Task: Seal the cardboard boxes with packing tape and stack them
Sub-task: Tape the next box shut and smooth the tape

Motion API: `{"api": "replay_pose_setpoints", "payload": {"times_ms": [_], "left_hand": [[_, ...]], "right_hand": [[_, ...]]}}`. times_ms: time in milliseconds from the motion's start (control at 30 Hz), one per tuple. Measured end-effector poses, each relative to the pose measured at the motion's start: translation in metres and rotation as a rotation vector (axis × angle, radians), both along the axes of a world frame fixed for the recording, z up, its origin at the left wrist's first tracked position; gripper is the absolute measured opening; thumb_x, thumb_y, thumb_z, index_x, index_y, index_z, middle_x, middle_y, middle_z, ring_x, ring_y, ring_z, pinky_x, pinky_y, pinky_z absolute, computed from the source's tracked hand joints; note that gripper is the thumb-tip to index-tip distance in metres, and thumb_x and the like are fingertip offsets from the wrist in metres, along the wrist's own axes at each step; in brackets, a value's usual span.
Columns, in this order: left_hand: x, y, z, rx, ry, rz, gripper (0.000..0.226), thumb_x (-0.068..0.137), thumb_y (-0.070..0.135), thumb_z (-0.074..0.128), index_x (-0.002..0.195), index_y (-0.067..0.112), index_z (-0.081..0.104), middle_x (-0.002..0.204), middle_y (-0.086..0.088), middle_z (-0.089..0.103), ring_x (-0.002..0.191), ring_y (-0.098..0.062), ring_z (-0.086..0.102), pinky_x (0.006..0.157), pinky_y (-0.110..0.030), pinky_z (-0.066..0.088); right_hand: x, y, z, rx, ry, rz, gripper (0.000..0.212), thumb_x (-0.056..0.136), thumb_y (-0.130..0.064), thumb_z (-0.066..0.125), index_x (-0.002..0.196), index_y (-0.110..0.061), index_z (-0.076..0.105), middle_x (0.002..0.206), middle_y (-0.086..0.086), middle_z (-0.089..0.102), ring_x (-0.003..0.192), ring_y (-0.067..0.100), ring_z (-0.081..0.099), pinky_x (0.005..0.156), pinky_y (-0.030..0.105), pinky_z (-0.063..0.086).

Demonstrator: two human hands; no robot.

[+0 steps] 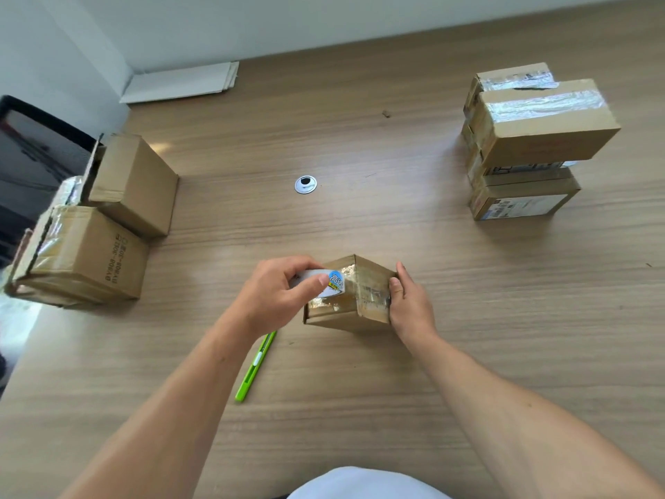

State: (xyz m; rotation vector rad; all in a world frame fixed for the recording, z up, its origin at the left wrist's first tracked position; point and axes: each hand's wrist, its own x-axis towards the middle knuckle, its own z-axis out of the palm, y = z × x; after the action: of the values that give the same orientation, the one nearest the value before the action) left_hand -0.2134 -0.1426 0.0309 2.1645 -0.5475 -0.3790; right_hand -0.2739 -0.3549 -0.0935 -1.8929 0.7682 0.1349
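Note:
A small cardboard box (pixel 363 315) sits on the wooden table (pixel 360 217) in front of me, with shiny clear tape across its top. My left hand (pixel 277 297) grips a roll of packing tape (pixel 333 284) with a blue label, held against the box's left top edge. My right hand (pixel 410 304) holds the box's right end, thumb pressing on the taped top. A stack of taped boxes (pixel 532 138) stands at the far right. Two larger boxes (pixel 108 225) sit at the left edge.
A green utility knife (pixel 255 365) lies on the table under my left forearm. A round cable grommet (pixel 306 184) is set in the table's middle. Flat white sheets (pixel 183 82) lie at the back left corner. A dark chair (pixel 32 153) stands beyond the left edge.

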Motion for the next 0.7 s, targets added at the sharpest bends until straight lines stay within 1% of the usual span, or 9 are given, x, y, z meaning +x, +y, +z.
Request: {"api": "replay_pose_setpoints", "payload": {"times_ms": [100,167,233,333,400,467,533,633,700], "left_hand": [[-0.002,-0.012,0.004,0.02,0.001,0.002,0.026,0.082,0.054,0.059,0.086,0.03,0.07,0.075,0.005,0.068,0.066,-0.013,0.058,0.062,-0.027,0.044],[-0.001,-0.021,0.006,0.066,-0.017,-0.002,0.017,0.083,0.049,0.062,0.085,0.034,0.068,0.069,0.015,0.064,0.063,-0.004,0.054,0.06,-0.02,0.042],[0.001,-0.027,0.009,0.094,-0.008,-0.002,0.014,0.082,0.049,0.062,0.085,0.037,0.068,0.066,0.02,0.062,0.062,-0.003,0.053,0.059,-0.019,0.041],[0.001,-0.034,0.015,0.099,0.021,-0.018,0.009,0.083,0.047,0.065,0.084,0.039,0.069,0.07,0.016,0.066,0.064,-0.006,0.057,0.061,-0.022,0.045],[-0.001,-0.04,0.017,0.101,0.029,-0.026,0.008,0.088,0.04,0.072,0.087,0.032,0.073,0.074,0.008,0.07,0.068,-0.014,0.061,0.065,-0.028,0.048],[-0.001,-0.046,0.018,0.096,0.049,-0.019,0.006,0.091,0.033,0.074,0.09,0.027,0.075,0.075,0.003,0.071,0.073,-0.02,0.063,0.067,-0.033,0.05],[-0.002,-0.051,0.017,0.092,0.067,-0.027,0.007,0.089,0.033,0.076,0.089,0.027,0.077,0.075,0.003,0.071,0.072,-0.022,0.064,0.067,-0.035,0.051],[-0.006,-0.059,0.017,0.077,0.051,-0.05,0.008,0.086,0.036,0.078,0.088,0.029,0.075,0.075,0.01,0.07,0.069,-0.009,0.061,0.068,-0.029,0.05],[-0.009,-0.063,0.017,0.03,0.039,-0.056,0.009,0.085,0.039,0.077,0.091,0.033,0.073,0.081,0.013,0.071,0.077,-0.007,0.064,0.072,-0.024,0.05]], "right_hand": [[0.007,-0.002,0.008,-0.044,0.024,0.058,0.048,0.109,-0.028,0.037,0.155,-0.015,0.038,0.153,0.014,0.045,0.142,0.028,0.038,0.115,0.031,0.026],[0.008,0.002,0.016,0.038,0.026,0.063,0.051,0.11,-0.028,0.033,0.158,-0.012,0.032,0.16,0.011,0.036,0.149,0.024,0.03,0.118,0.029,0.021],[0.005,0.006,0.023,0.1,0.02,0.067,0.054,0.11,-0.031,0.03,0.161,-0.014,0.024,0.166,0.006,0.026,0.153,0.02,0.021,0.122,0.029,0.015],[-0.001,0.003,0.028,0.11,0.006,0.115,0.055,0.111,-0.033,0.027,0.161,-0.014,0.02,0.169,0.005,0.018,0.156,0.018,0.012,0.121,0.027,0.008],[0.0,0.004,0.034,0.143,-0.031,0.103,0.054,0.11,-0.036,0.029,0.161,-0.019,0.022,0.168,0.0,0.018,0.156,0.013,0.01,0.124,0.028,0.007],[-0.004,0.006,0.04,0.259,-0.103,0.076,0.055,0.109,-0.046,0.031,0.16,-0.03,0.023,0.167,-0.008,0.02,0.155,0.008,0.01,0.127,0.035,0.008],[-0.009,0.007,0.043,0.363,-0.156,0.06,0.067,0.101,-0.065,0.031,0.16,-0.036,0.02,0.166,-0.015,0.02,0.155,0.005,0.007,0.128,0.04,0.009],[-0.012,0.006,0.045,0.428,-0.176,0.062,0.091,0.082,-0.088,0.033,0.159,-0.043,0.013,0.166,-0.016,0.018,0.155,0.005,0.008,0.128,0.042,0.009],[-0.013,0.004,0.044,0.442,-0.186,0.059,0.09,0.083,-0.087,0.035,0.159,-0.044,0.014,0.166,-0.014,0.019,0.154,0.006,0.012,0.128,0.04,0.011]]}}
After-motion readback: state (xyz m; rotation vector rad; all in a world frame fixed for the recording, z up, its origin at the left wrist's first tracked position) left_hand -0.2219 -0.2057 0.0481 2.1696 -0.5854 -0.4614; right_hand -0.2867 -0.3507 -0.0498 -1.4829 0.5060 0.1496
